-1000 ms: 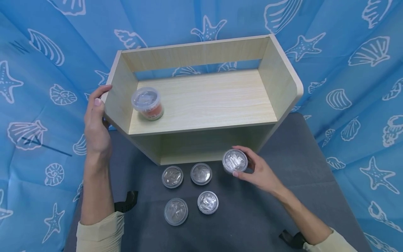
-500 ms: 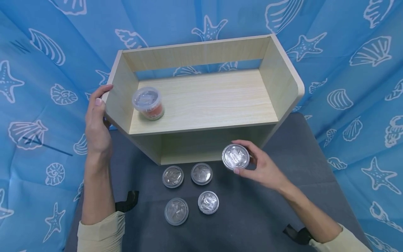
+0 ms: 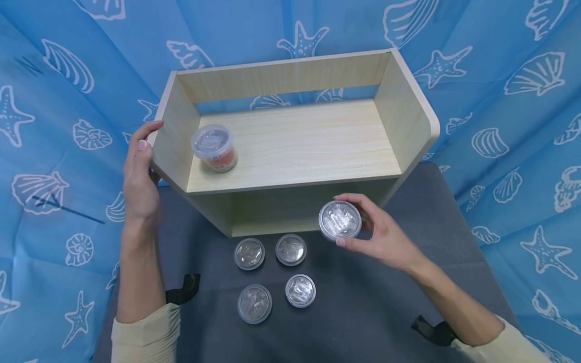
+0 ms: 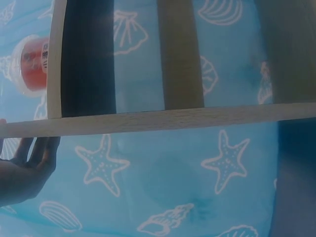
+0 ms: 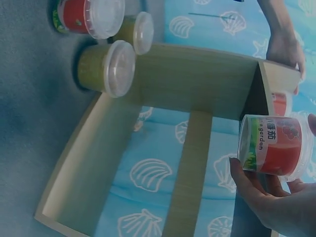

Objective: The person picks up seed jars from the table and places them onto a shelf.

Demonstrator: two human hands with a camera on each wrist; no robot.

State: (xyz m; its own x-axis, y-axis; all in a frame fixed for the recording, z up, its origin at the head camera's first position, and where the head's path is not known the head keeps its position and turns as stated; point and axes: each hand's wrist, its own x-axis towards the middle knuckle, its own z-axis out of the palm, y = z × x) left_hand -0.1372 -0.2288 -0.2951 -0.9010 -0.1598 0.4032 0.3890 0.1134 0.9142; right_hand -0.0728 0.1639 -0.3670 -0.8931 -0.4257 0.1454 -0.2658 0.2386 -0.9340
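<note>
The fingers [image 3: 141, 132] of the left hand [image 3: 141, 189] are curled round the left side panel [image 3: 179, 141] of a pale wooden shelf [image 3: 295, 136], its thumb at the front edge. Just right of that panel, a lidded cup with red contents [image 3: 213, 148] stands upright on the upper board. In front of the shelf, four more clear-lidded cups sit on the dark tabletop [image 3: 354, 312]: a left pair [image 3: 249, 254] and a right pair [image 3: 291, 250], each with one cup nearer the shelf (the right wrist view catches three, one red and two yellowish-green). Farther right, the right hand [image 3: 390, 242] grips the raised cup [image 3: 340, 220] between thumb and fingers, lid facing up, well above the tabletop; from the head it overlaps the lower compartment's right part. Its label is red and green, the word "garden" legible. A blue curtain [image 3: 490, 111] printed with shells and starfish hangs behind and on both sides.
</note>
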